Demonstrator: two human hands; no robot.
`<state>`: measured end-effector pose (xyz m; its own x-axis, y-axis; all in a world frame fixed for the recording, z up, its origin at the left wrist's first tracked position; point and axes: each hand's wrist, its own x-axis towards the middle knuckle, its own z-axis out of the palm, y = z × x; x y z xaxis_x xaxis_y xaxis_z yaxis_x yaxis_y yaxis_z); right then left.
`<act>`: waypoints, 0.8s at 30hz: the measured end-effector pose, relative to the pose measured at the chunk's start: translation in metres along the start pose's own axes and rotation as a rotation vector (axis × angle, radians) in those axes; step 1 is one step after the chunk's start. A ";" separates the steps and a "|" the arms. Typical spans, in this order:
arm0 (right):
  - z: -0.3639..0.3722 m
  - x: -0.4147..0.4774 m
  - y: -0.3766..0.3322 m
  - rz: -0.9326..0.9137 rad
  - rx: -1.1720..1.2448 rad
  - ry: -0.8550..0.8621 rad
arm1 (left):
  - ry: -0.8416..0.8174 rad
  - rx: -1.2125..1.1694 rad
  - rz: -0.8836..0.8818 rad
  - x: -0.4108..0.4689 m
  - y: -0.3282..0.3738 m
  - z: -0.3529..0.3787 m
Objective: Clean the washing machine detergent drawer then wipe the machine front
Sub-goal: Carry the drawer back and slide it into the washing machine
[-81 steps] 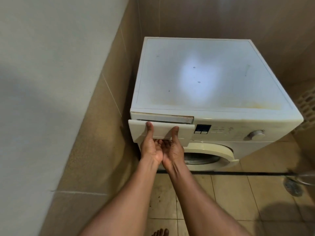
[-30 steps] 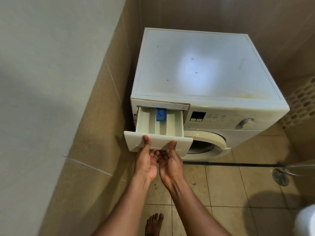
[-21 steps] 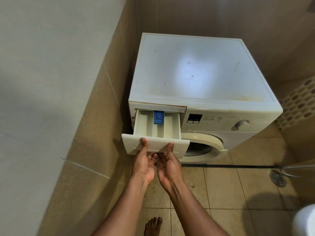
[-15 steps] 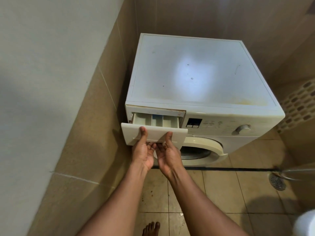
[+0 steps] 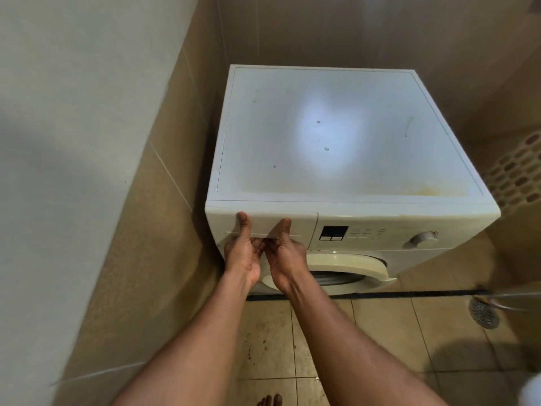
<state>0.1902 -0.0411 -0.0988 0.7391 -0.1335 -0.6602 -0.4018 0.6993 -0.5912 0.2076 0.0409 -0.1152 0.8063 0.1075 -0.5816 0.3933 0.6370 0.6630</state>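
White plastic covers most of what matters: the detergent drawer (image 5: 303,225) sits flush with the front of the washing machine (image 5: 322,136), at its upper left corner. Its compartments are out of sight and only the face panel shows.

Both hands are at that panel. The left hand (image 5: 243,254) and the right hand (image 5: 287,256) each lay a thumb flat up the panel face. Their fingers curl in below the handle lip, pinching it, and the fingertips are hidden behind the palms. The two hands touch each other at the knuckles.

The round door (image 5: 351,269) below is partly blocked by the wrists, and its lower half is hidden. At the bottom edge a few toes (image 5: 270,401) poke into the frame. A pale blurred shape (image 5: 534,391) is cut off in the lower right corner. On the right, a perforated surface (image 5: 518,174) runs out of view, and a floor drain (image 5: 483,313) lies under a smeared metallic streak.

The drawer panel is cream-white, smooth and rectangular, with a thin horizontal groove across it. The machine's top is dusty, with yellowish staining along the front edge.

Right of the drawer sit a dark display (image 5: 334,232) and a dial (image 5: 423,238). The rows of print between them are too small and blurred to read.
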 end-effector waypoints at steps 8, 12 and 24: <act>-0.019 -0.019 -0.006 -0.340 -1.222 0.224 | 0.284 1.423 0.392 -0.034 0.014 0.002; -0.045 -0.056 -0.026 -0.587 -1.668 0.118 | 0.073 1.989 0.679 -0.071 0.013 0.000; -0.179 -0.238 -0.152 -0.697 -1.852 0.348 | -0.252 2.148 1.004 -0.268 -0.067 0.131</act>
<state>-0.0211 -0.2412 0.0654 0.9598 -0.2741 -0.0606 -0.2803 -0.9248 -0.2574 0.0233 -0.1307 0.0579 0.9146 -0.4031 0.0335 -0.4043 -0.9132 0.0505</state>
